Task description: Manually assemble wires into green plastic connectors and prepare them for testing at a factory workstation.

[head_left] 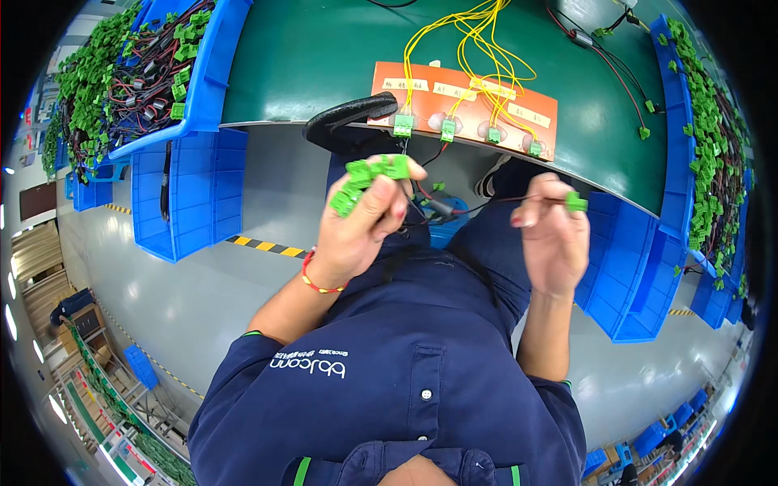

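My left hand [365, 223] is closed around a bunch of green terminal-block connectors [369, 174], held in front of the table edge. Between the thumb and fingers of my right hand [555, 239] is a thin dark cable, with a green connector [576, 202] sticking out past the fingertips. Red and black wires with a grey cylinder [442, 209] hang between my two hands, over my lap. Just beyond, an orange board [466, 81] lies at the table's edge. Several green sockets [448, 130] line its near side, with yellow wires [486, 36] running from them.
A black padded curved piece [348, 117] juts over the edge of the green table [316, 57]. Blue bins heaped with green connectors and cables [154, 73] flank both sides. Lower blue bins [190, 190] stand beside my legs. Loose cables [620, 73] lie at the table's right.
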